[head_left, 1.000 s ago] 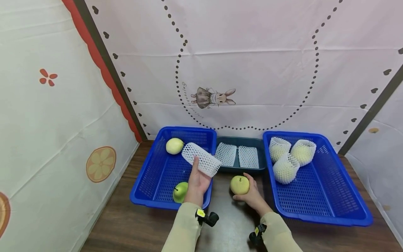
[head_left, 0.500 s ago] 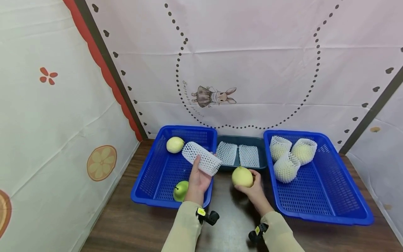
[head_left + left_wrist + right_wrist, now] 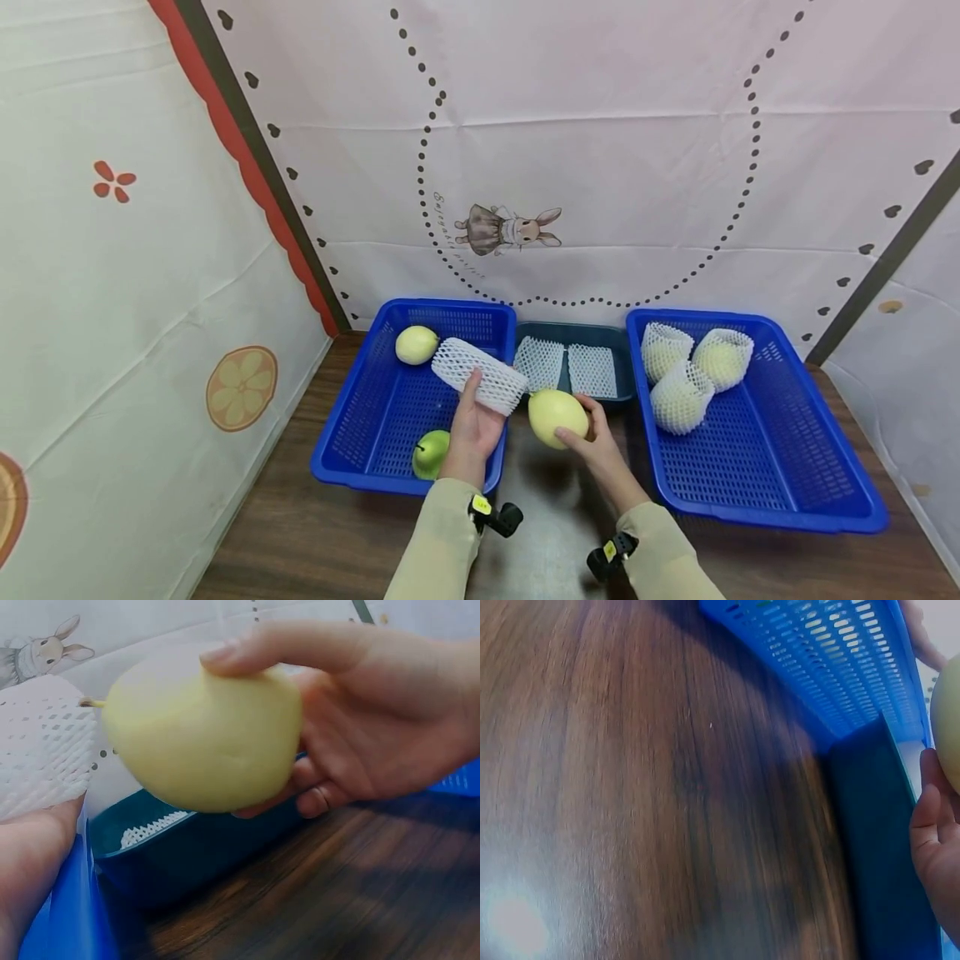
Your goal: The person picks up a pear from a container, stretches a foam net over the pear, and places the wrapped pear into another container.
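Note:
My left hand (image 3: 474, 435) holds a white foam net sleeve (image 3: 472, 371) over the left basket, thumb on top and the other fingers hidden behind it. A pale yellow pear (image 3: 553, 418) is gripped by my right hand (image 3: 602, 454), lifted over the table. Its stem points left, close to the sleeve's near end. In the left wrist view the pear (image 3: 202, 742) lies on its side between thumb and fingers, with the net (image 3: 41, 746) just left of the stem. Only part of the pear (image 3: 949, 724) shows at the right wrist view's edge.
The left blue basket (image 3: 324, 467) contains a pale pear (image 3: 417, 345) and a green pear (image 3: 431, 455). Flat foam nets (image 3: 592, 372) lie in a dark teal tray (image 3: 577, 335) at the back. Three net-wrapped fruits (image 3: 682, 398) sit in the right blue basket (image 3: 840, 517).
My right hand has raised the pear and carried it left towards the foam net, tipping it so the stem points left. The left hand stays nearly still with the net.

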Tool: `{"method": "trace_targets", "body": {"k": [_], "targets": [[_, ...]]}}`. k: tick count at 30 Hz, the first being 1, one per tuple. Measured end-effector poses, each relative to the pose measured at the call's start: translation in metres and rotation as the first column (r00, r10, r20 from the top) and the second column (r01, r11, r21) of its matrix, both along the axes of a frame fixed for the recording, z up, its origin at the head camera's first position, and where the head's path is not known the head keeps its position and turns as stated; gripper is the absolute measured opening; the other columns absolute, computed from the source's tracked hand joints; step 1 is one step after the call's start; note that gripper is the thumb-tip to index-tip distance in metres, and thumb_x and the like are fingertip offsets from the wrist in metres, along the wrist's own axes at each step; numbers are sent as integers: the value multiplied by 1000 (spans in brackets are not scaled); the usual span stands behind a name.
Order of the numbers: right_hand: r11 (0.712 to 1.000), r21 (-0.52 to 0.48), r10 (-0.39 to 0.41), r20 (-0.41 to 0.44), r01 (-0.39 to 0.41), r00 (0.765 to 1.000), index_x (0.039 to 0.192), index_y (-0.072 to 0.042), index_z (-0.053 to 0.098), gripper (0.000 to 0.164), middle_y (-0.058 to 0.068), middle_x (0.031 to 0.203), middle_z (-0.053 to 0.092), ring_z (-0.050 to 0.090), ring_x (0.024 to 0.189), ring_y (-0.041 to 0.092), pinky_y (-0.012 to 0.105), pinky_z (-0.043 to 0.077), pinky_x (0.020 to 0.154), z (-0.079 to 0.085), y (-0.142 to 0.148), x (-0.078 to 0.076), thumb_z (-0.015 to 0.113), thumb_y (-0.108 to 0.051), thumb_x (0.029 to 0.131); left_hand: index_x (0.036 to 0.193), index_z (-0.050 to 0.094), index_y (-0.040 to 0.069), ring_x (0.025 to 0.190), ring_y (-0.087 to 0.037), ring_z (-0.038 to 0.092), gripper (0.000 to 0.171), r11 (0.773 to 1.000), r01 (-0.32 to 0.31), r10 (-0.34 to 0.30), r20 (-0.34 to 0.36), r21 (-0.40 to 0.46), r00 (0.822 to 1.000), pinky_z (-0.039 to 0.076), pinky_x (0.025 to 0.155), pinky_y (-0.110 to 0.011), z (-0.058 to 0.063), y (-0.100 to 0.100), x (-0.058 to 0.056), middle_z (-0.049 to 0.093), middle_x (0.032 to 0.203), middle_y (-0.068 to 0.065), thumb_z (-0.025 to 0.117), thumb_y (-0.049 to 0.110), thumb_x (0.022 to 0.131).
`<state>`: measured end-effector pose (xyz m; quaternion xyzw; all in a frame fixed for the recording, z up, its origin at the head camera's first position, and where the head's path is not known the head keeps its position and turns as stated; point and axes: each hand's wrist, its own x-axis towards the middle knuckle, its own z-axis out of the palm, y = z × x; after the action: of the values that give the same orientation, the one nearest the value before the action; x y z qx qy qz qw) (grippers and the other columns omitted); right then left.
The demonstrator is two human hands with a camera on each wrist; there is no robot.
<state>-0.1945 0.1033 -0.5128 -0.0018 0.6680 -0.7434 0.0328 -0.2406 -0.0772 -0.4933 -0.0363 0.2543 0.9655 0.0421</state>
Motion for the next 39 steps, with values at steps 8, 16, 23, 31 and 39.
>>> {"method": "trace_targets", "body": {"k": [8, 16, 23, 31, 39], "targets": [[1000, -12, 12, 43, -11, 999, 134, -2, 26, 57, 22, 127, 45, 50, 100, 17, 25, 43, 77, 4, -9, -1, 59, -11, 87, 145, 4, 27, 129, -27, 35, 67, 990, -25, 9, -109, -139, 994, 31, 103, -41, 0, 6, 3, 25, 146, -13, 43, 5, 95], [999, -34, 6, 97, -3, 995, 131, -2, 28, 53, 20, 114, 53, 53, 87, 13, 34, 42, 78, 7, -14, -2, 57, -15, 89, 145, 2, 24, 128, -27, 35, 80, 960, -60, 5, -198, -274, 980, 32, 103, -35, -3, 11, 3, 25, 146, -16, 54, 0, 89], [994, -106, 31, 127, -18, 991, 134, -2, 29, 53, 20, 120, 50, 53, 91, 15, 31, 43, 81, 11, -15, -2, 54, -22, 92, 145, 4, 20, 125, -26, 40, 84, 891, -83, -18, -217, -446, 976, 35, 101, -32, -2, 15, 4, 32, 142, -19, 58, -4, 85], [894, -429, 183, 98, -125, 978, 142, -2, 22, 49, 15, 132, 39, 51, 109, 16, 33, 42, 92, 21, -13, -4, 36, -21, 99, 144, 11, 18, 124, -26, 41, 90, 759, -66, -112, -230, -647, 967, 36, 99, -34, 1, 16, 8, 38, 139, -16, 68, -2, 77], [798, -571, 312, 119, -192, 943, 146, -8, 14, 63, 13, 147, 23, 31, 130, 22, 32, 34, 101, 34, -11, -8, 24, -49, 99, 143, 16, 11, 119, -25, 42, 96, 533, -67, -263, -240, -844, 935, 32, 102, -40, 14, 17, 17, 41, 134, -12, 80, 9, 71]]}}
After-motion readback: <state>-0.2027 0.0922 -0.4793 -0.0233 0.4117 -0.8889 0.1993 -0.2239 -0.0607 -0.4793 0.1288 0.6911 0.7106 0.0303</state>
